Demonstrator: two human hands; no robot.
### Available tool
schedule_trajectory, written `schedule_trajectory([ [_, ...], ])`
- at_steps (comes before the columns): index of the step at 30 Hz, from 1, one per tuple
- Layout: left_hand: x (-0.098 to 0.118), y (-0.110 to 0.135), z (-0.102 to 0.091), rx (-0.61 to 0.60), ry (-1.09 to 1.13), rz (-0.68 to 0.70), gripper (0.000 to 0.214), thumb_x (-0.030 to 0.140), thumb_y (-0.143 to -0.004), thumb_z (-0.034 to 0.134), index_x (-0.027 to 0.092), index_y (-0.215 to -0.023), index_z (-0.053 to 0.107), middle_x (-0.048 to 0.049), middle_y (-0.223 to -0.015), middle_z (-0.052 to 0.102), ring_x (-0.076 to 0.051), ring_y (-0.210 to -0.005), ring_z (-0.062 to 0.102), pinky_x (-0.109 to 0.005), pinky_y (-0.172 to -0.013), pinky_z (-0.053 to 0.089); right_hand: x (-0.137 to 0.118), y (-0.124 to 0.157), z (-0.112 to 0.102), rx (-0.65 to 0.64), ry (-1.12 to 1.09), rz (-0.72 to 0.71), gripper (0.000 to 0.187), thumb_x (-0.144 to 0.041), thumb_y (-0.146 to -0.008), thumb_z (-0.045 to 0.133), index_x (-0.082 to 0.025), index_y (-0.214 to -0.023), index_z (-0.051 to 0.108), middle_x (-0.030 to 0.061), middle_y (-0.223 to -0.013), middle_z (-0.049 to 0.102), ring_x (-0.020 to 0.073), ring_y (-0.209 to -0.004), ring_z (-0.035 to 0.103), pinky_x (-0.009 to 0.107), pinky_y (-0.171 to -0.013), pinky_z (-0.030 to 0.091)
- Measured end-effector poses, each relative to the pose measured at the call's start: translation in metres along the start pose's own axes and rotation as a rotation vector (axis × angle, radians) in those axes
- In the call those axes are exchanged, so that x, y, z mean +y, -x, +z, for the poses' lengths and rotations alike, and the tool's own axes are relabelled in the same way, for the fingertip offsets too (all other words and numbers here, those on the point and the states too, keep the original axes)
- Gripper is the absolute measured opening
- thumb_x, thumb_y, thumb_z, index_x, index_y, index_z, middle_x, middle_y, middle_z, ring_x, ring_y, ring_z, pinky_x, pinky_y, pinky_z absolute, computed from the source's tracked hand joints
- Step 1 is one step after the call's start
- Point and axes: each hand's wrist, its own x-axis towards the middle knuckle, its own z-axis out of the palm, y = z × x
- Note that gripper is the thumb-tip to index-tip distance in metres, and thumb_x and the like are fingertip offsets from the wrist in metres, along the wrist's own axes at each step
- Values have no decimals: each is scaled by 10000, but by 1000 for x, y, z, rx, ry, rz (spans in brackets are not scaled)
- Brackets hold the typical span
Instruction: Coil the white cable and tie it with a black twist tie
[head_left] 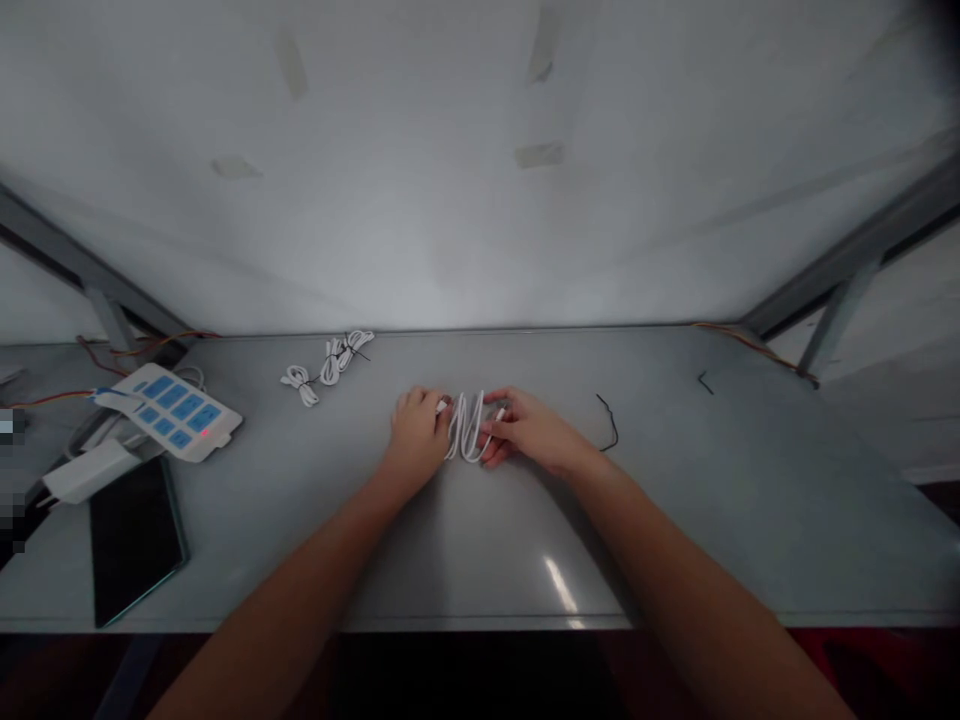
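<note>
A white charging cable (471,432), wound in loose loops, lies between my two hands at the middle of the grey table. My left hand (418,425) is closed on the left side of the loops, with a plug end showing by its thumb and index finger. On the right side, my right hand (517,425) pinches the cable near its other connector, fingers curled beneath the loops. Right of that hand rests a thin black twist tie (610,422). A shorter black tie (706,382) lies farther right.
Several white cable bundles (345,355) bound with black ties lie at the back left. A white power strip (176,410) with blue sockets, a white charger (94,470) and a dark tablet (137,540) sit at the left. A white wall (480,200) rises behind the table (480,570).
</note>
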Motion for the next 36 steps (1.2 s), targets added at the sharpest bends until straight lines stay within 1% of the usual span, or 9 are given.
schedule_trajectory([
  [4, 10, 4, 1, -35, 100, 96, 233, 205, -982, 431, 184, -1016, 661, -151, -1068, 665, -295, -1031, 610, -459, -946, 472, -2, 0, 11, -94, -6, 6, 278, -262, -816, 738, -217, -1052, 599, 5, -695, 729, 191, -583, 716, 349, -606, 630],
  [7, 17, 6, -4, -52, 202, 47, 288, 258, -1032, 368, 195, -1122, 634, -132, -1065, 706, -270, -994, 659, -424, -904, 505, -4, -2, 18, -119, -105, -10, 160, -307, -847, 680, -208, -949, 607, 29, -716, 730, 191, -618, 717, 356, -657, 629],
  [12, 25, 7, -12, -72, 217, -11, 388, 315, -1056, 344, 211, -1325, 605, -132, -1253, 719, -268, -1095, 692, -421, -950, 526, 0, -6, 24, -125, -218, -68, 360, -564, -945, 581, -205, -920, 574, 49, -745, 716, 199, -642, 705, 374, -637, 626],
  [18, 26, 5, -12, -31, 164, -25, 443, 309, -1050, 364, 200, -1421, 581, -164, -1373, 670, -302, -1199, 667, -442, -1004, 522, 8, -11, 21, -38, -192, -170, 349, -556, -921, 669, -242, -1001, 539, -2, -733, 698, 181, -606, 684, 350, -573, 615],
  [21, 25, 2, -14, -4, 187, -93, 436, 319, -1058, 358, 177, -1403, 584, -165, -1202, 735, -283, -1043, 707, -417, -916, 535, 7, -13, 18, -51, -209, -219, 348, -544, -907, 684, -228, -1017, 588, 8, -755, 708, 176, -632, 695, 340, -601, 613],
  [26, 25, -4, -18, 10, 298, -195, 385, 356, -1060, 395, 173, -1295, 639, -62, -873, 726, -196, -784, 674, -300, -747, 499, 8, -16, 15, -40, -232, -242, 372, -534, -862, 727, -220, -1026, 613, 4, -740, 712, 182, -620, 701, 353, -616, 610],
  [31, 26, -5, -16, -21, 193, -33, 371, 397, -1043, 467, 167, -947, 742, -54, -810, 677, -180, -786, 625, -279, -734, 449, 10, -17, 15, -41, -267, -217, 387, -573, -858, 708, -216, -985, 633, 18, -754, 714, 181, -632, 696, 347, -609, 605],
  [33, 27, -3, -16, -48, 152, 45, 356, 373, -1043, 478, 176, -951, 760, -52, -811, 663, -176, -786, 613, -283, -750, 447, 9, -16, 17, -55, -271, -221, 427, -630, -884, 656, -211, -967, 643, 29, -768, 714, 177, -653, 693, 337, -618, 603],
  [36, 29, 0, -17, -102, 125, 88, 326, 342, -1046, 477, 204, -1126, 761, -52, -847, 657, -175, -774, 609, -291, -749, 453, 8, -14, 22, -65, -224, -231, 497, -696, -898, 608, -201, -930, 643, 31, -767, 700, 167, -664, 680, 322, -615, 601],
])
